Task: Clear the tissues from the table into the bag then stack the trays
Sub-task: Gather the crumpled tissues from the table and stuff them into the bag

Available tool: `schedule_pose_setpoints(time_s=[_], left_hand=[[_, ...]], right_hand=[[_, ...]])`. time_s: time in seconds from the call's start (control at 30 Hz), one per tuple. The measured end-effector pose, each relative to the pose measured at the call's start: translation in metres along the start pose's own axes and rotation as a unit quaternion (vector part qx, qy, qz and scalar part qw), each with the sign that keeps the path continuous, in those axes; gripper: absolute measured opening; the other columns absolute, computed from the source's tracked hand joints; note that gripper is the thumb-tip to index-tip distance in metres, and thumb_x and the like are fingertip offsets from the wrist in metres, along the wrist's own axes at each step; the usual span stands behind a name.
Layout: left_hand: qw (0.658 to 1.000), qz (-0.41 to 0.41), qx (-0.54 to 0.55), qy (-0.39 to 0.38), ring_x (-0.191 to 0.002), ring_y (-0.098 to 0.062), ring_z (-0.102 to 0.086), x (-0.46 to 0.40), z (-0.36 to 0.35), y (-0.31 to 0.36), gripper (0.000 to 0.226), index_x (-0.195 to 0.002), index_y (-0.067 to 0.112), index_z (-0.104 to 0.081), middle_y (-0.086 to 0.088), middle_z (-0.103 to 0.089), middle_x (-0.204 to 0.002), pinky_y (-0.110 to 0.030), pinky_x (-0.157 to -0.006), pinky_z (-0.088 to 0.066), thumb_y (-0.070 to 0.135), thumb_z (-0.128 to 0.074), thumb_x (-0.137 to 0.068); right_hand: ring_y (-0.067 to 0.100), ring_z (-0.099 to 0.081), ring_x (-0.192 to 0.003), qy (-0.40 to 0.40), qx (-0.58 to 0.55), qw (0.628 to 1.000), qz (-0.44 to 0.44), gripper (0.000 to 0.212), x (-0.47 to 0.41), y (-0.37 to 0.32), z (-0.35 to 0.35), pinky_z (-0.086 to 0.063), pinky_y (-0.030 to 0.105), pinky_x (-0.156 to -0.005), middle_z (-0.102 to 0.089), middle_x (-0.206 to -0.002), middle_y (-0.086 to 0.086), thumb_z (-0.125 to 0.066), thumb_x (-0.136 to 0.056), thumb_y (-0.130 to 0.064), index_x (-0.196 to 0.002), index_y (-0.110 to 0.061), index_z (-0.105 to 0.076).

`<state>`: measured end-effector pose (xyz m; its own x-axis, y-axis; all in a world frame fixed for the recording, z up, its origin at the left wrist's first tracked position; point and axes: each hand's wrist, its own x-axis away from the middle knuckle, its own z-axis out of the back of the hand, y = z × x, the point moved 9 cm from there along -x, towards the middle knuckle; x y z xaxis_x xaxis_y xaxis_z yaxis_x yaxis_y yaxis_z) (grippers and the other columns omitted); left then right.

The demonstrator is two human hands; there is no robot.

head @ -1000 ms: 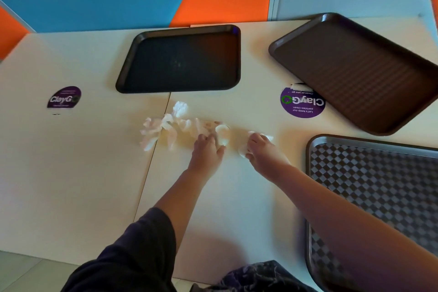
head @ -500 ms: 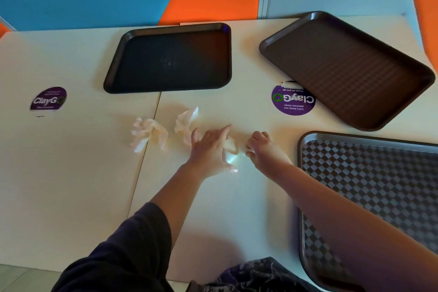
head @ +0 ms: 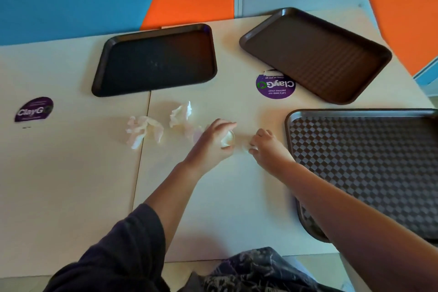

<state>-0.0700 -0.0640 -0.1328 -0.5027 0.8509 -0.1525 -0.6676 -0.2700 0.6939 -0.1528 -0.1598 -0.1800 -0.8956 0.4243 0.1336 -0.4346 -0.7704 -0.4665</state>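
On the pale table (head: pixel 71 185), I am closing my left hand (head: pixel 211 142) and right hand (head: pixel 265 147) on tissue wads beside the checkered tray (head: pixel 369 161), two loose tissues (head: pixel 144 130) farther left, gathering everything before bagging.

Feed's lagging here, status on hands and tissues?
Left hand grips a tissue wad; right hand pinches a small one. Two crumpled tissues loose on table. Three trays unstacked. Nothing blocking.
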Motion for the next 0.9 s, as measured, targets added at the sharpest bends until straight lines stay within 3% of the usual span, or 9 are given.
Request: schedule_pose_setpoints(time_s=[0.1, 0.17, 0.23, 0.33, 0.47, 0.6, 0.7, 0.8, 0.9], left_hand=[[0.993, 0.030, 0.063, 0.093, -0.102, -0.001, -0.051, 0.017, 0.016, 0.001, 0.046, -0.116, 0.002, -0.059, -0.008, -0.060, -0.114, -0.008, -0.090, -0.039, -0.002, -0.069, -0.072], [0.973, 0.111, 0.150, 0.139, -0.100, 0.003, -0.053, 0.029, 0.028, 0.001, 0.041, -0.118, 0.011, -0.059, 0.004, -0.061, -0.112, -0.005, -0.086, -0.040, 0.003, -0.064, -0.077], [0.945, 0.174, 0.233, 0.149, -0.102, -0.001, -0.055, 0.037, 0.030, 0.001, 0.037, -0.117, 0.020, -0.057, 0.011, -0.060, -0.112, -0.010, -0.081, -0.045, 0.008, -0.061, -0.082], [0.937, 0.182, 0.273, 0.118, -0.102, -0.008, -0.055, 0.045, 0.021, 0.012, 0.030, -0.115, 0.027, -0.052, 0.007, -0.056, -0.116, -0.007, -0.069, -0.044, 0.013, -0.056, -0.088], [0.942, 0.179, 0.274, 0.068, -0.115, -0.014, -0.046, 0.056, 0.008, 0.021, 0.036, -0.120, 0.028, -0.047, 0.004, -0.049, -0.121, -0.020, -0.086, -0.038, 0.023, -0.047, -0.084], [0.954, 0.183, 0.222, 0.083, -0.119, -0.014, -0.033, 0.064, 0.007, 0.028, 0.034, -0.117, 0.036, -0.043, 0.024, -0.034, -0.102, -0.021, -0.093, -0.029, 0.025, -0.043, -0.085], [0.964, 0.161, 0.197, 0.079, -0.123, -0.013, -0.030, 0.067, 0.000, 0.045, 0.037, -0.127, 0.033, -0.040, 0.027, -0.031, -0.104, -0.015, -0.093, -0.028, 0.016, -0.042, -0.094], [0.977, 0.111, 0.165, 0.083, -0.125, -0.009, -0.028, 0.064, -0.010, 0.074, 0.041, -0.136, 0.021, -0.034, 0.017, -0.035, -0.121, 0.005, -0.083, -0.027, 0.013, -0.039, -0.097], [0.988, 0.047, 0.123, 0.079, -0.126, -0.011, -0.029, 0.058, -0.039, 0.118, 0.043, -0.139, 0.012, -0.030, 0.010, -0.032, -0.130, 0.001, -0.089, -0.026, 0.010, -0.039, -0.097]], right_hand=[[0.033, -0.047, -0.105, 0.019, -0.012, 1.000, -0.007, 0.017, 0.018, -0.007, -0.002, -0.047, 0.042, -0.082, -0.054, -0.104, 0.019, -0.054, -0.088, -0.011, -0.093, 0.004, -0.061], [0.033, -0.048, -0.105, 0.027, -0.015, 0.999, -0.005, 0.022, 0.031, -0.013, -0.004, -0.047, 0.041, -0.083, -0.054, -0.103, 0.018, -0.051, -0.088, -0.015, -0.092, 0.002, -0.063], [0.032, -0.046, -0.107, 0.033, -0.011, 0.999, -0.009, 0.020, 0.044, -0.017, -0.004, -0.046, 0.042, -0.086, -0.054, -0.107, 0.017, -0.054, -0.089, -0.014, -0.098, 0.001, -0.063], [0.032, -0.047, -0.107, 0.048, -0.006, 0.999, -0.016, 0.020, 0.061, -0.021, -0.003, -0.047, 0.044, -0.086, -0.054, -0.108, 0.017, -0.057, -0.088, -0.013, -0.100, 0.001, -0.064], [0.031, -0.047, -0.107, 0.075, -0.027, 0.996, -0.030, 0.019, 0.080, -0.019, 0.004, -0.047, 0.044, -0.084, -0.053, -0.107, 0.017, -0.055, -0.089, -0.010, -0.099, 0.005, -0.061], [0.034, -0.048, -0.105, 0.131, -0.017, 0.991, -0.030, 0.020, 0.095, -0.015, 0.023, -0.045, 0.043, -0.084, -0.054, -0.106, 0.019, -0.055, -0.089, -0.012, -0.100, 0.004, -0.061], [0.035, -0.049, -0.103, 0.170, 0.007, 0.985, -0.039, 0.023, 0.107, -0.006, 0.038, -0.039, 0.042, -0.087, -0.056, -0.108, 0.018, -0.054, -0.089, -0.016, -0.102, 0.001, -0.062], [0.034, -0.050, -0.102, 0.195, 0.010, 0.980, -0.043, 0.023, 0.125, 0.008, 0.053, -0.037, 0.040, -0.089, -0.056, -0.107, 0.017, -0.052, -0.090, -0.018, -0.101, 0.001, -0.061], [0.030, -0.049, -0.100, 0.215, 0.010, 0.975, -0.052, 0.024, 0.159, 0.040, 0.072, -0.037, 0.037, -0.090, -0.055, -0.107, 0.013, -0.049, -0.091, -0.019, -0.102, -0.001, -0.061]])
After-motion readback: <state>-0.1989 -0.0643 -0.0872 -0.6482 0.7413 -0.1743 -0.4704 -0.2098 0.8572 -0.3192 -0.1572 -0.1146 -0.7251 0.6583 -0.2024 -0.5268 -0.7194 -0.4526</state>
